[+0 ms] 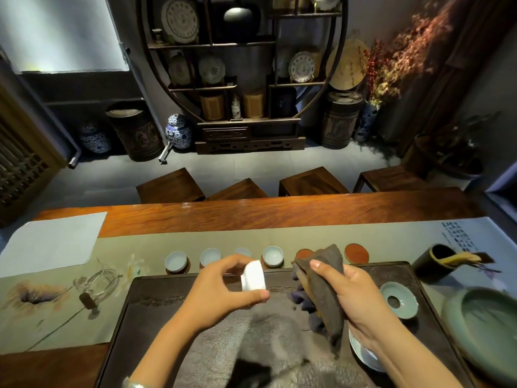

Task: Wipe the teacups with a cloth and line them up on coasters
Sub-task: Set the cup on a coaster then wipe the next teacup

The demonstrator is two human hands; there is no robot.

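Observation:
My left hand (pixel 223 287) holds a small pale teacup (pixel 253 276) on its side above the dark tea tray (pixel 156 298). My right hand (pixel 352 298) grips a grey-brown cloth (pixel 324 287) just right of the cup, not touching it. Behind the hands, several pale teacups stand in a row on round coasters along the runner: one at the left (pixel 175 261), one beside it (pixel 210 256), one partly hidden by my left hand (pixel 242 252), one further right (pixel 273 256). Two red-brown coasters have no cup: one (pixel 303 253) half hidden by the cloth, one (pixel 356 252) at the right.
A celadon strainer ring (pixel 399 299) sits on the tray's right side, and a large green bowl (pixel 486 329) stands beyond it. A dark tool holder (pixel 436 264) lies at the far right. A glass pitcher (pixel 95 287) rests on the painted runner at left. A white dish (pixel 363 357) shows under my right wrist.

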